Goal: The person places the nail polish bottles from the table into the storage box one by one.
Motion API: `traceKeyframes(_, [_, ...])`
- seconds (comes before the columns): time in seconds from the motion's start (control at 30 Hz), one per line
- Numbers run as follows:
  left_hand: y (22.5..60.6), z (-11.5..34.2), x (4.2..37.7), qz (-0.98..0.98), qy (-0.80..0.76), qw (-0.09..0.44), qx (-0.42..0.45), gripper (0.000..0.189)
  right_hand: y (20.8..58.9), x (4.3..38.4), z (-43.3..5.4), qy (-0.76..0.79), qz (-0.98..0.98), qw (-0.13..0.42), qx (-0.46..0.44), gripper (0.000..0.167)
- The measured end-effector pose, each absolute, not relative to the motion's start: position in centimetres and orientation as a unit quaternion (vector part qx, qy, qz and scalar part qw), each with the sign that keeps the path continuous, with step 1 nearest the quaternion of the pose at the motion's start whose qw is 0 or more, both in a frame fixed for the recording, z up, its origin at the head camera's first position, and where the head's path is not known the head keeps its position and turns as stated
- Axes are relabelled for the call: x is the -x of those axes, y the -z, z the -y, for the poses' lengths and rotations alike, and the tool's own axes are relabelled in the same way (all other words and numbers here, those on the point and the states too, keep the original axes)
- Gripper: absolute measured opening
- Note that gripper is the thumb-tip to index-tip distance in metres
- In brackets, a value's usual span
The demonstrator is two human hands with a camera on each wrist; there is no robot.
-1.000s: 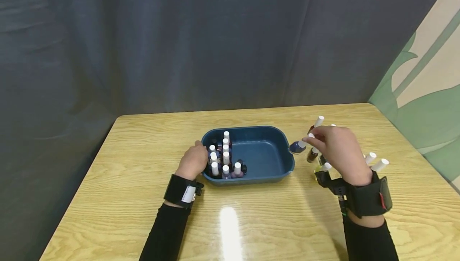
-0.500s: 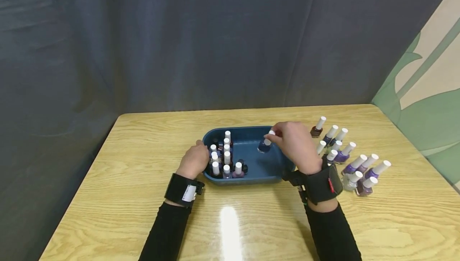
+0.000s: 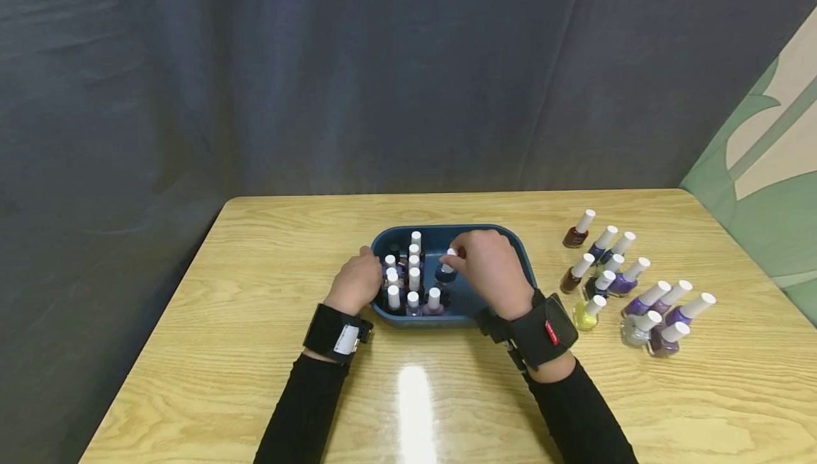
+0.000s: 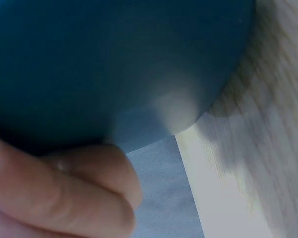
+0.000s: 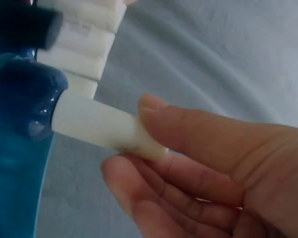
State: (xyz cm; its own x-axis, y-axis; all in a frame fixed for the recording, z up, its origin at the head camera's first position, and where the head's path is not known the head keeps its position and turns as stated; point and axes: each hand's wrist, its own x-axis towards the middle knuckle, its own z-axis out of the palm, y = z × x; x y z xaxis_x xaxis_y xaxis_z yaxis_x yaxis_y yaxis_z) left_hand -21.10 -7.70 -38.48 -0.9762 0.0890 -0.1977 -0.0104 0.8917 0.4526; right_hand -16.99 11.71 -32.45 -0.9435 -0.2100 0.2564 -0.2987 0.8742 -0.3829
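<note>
A blue oval-ended tray (image 3: 459, 323) sits mid-table, its left part packed with white-capped nail polish bottles (image 3: 414, 279). My left hand (image 3: 354, 281) grips the tray's left end; in the left wrist view its curled fingers (image 4: 64, 193) lie against the outer wall. Inside the tray, my right hand (image 3: 491, 272) pinches the white cap of a dark blue nail polish bottle (image 3: 445, 274) between thumb and fingers. The right wrist view has this bottle (image 5: 27, 99) tilted in that view, close to a row of other white caps (image 5: 74, 47).
Right of the tray stand several more nail polish bottles: dark red (image 3: 576, 237), yellow (image 3: 585, 313), clear (image 3: 635, 329) and purple (image 3: 622, 284) among them. A dark curtain (image 3: 383, 74) hangs behind the wooden table (image 3: 255, 308).
My right hand has carried the dark blue nail polish bottle leftward from the group on the table into the tray, beside the filled part. The left hand has stayed at the tray's left end.
</note>
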Motion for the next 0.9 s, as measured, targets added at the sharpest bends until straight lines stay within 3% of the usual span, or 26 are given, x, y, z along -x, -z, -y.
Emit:
traceKeyframes(0.43, [38.4,7.7,21.2,-0.964,-0.241,0.113,-0.01,0.038,33.2,16.8,-10.6,-0.224,0.965,0.073,-0.116,0.021])
traceKeyframes(0.9, [38.5,7.6,21.2,-0.963,-0.244,0.118,-0.003,0.038,33.9,16.7,-9.9,-0.226,0.963,0.07,-0.133,0.036])
